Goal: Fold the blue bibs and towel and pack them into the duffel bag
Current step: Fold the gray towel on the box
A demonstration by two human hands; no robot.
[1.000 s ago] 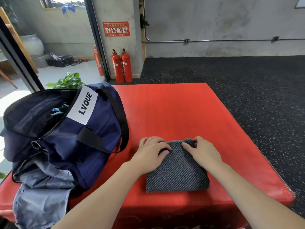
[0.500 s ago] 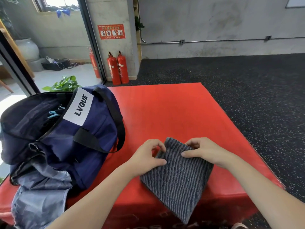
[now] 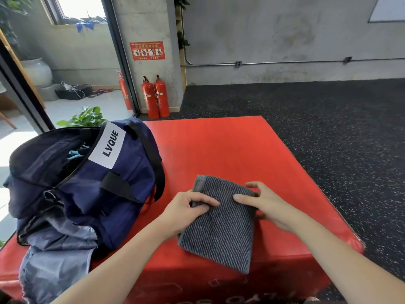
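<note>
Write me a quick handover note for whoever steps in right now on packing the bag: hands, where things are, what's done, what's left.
Left hand: pinches the left edge of the folded grey towel.
Right hand: grips the towel's right edge, fingers on top.
Towel: folded, held over the near edge of the red mat, not yet packed.
Duffel bag: on the mat's left side, unzipped, light blue fabric visible inside.
Done: towel folded; some blue fabric already in the bag.
Left: put the towel into the bag.
</note>
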